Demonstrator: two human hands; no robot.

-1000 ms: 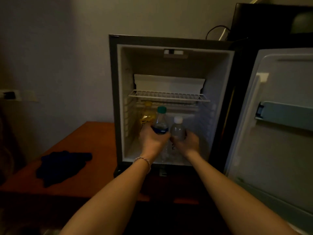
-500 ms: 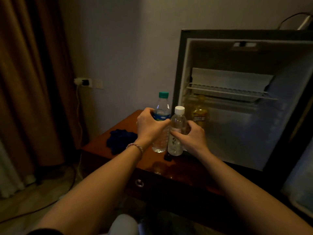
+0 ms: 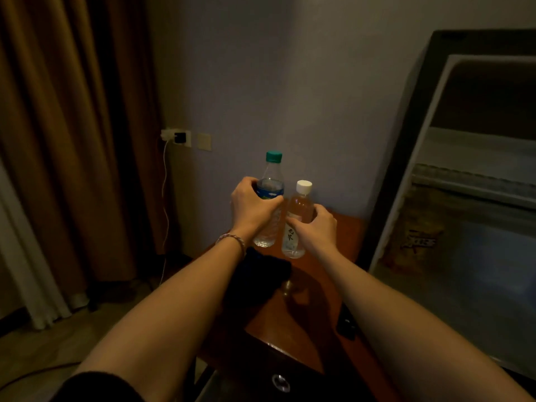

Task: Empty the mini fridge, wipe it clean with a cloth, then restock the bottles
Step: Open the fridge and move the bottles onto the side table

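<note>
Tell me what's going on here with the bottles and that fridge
A person is holding two water bottles above a wooden table. The left hand grips the green-capped bottle, the right hand the white-capped bottle. A dark cloth lies on the table below them. The mini fridge stands open at the right, with something yellowish blurred inside.

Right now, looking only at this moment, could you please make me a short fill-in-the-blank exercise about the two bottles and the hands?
1. The left hand grips the bottle with the ____ cap.
2. The right hand grips the bottle whose cap is ____.
3. The taller of the two bottles is held by the ____ hand.
4. The dark cloth lies on the wooden table, ____ the held bottles.

Missing words: green; white; left; below
</note>
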